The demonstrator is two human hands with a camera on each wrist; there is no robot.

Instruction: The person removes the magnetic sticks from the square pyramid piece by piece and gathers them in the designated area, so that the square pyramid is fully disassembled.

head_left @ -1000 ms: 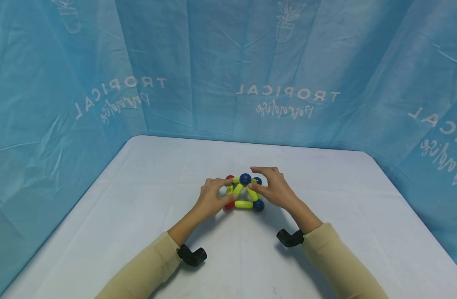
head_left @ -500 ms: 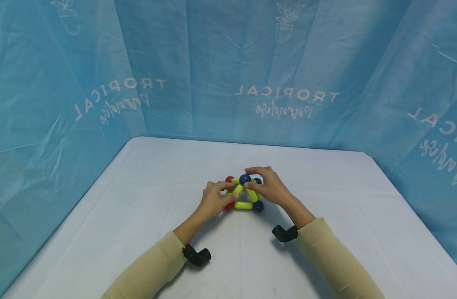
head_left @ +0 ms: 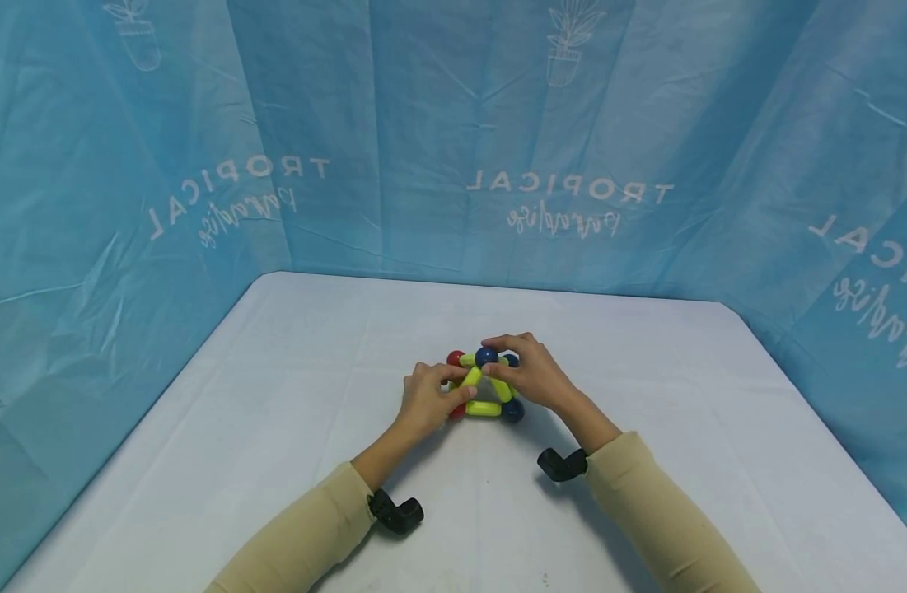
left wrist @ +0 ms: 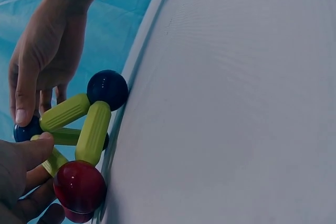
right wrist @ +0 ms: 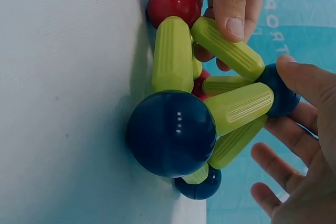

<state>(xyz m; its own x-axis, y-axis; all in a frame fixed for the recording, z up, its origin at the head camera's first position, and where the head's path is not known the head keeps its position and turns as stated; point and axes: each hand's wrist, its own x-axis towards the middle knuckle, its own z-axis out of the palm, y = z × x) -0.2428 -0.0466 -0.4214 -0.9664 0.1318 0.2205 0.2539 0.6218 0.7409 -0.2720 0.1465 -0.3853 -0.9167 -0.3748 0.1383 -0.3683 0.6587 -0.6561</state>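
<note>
A pyramid-shaped frame of lime-green magnetic rods and glossy balls stands on the white table. At its peak is a blue ball [head_left: 486, 357], which my right hand [head_left: 535, 371] pinches between thumb and fingers. My left hand [head_left: 427, 399] holds a slanting green rod [right wrist: 226, 48] on the left side, thumb on its near face. A red ball [right wrist: 174, 6] and a large blue ball [right wrist: 170, 134] form the front corners, joined by a bottom rod [head_left: 483, 408]. Behind them are another red ball [head_left: 455, 357] and a blue ball [right wrist: 198, 183]. Left fingers partly cover the front red ball in the head view.
The white-covered table [head_left: 334, 346] extends around the frame on all sides. Blue printed curtains [head_left: 423, 107] enclose the back and both sides. A black wrist camera [head_left: 397, 512] sits on the left wrist, and another black camera [head_left: 562, 465] on the right.
My right hand has moved slightly left, and its fingers have closed onto the top blue ball. My left hand has shifted a little right along the rod. The frame stays in place.
</note>
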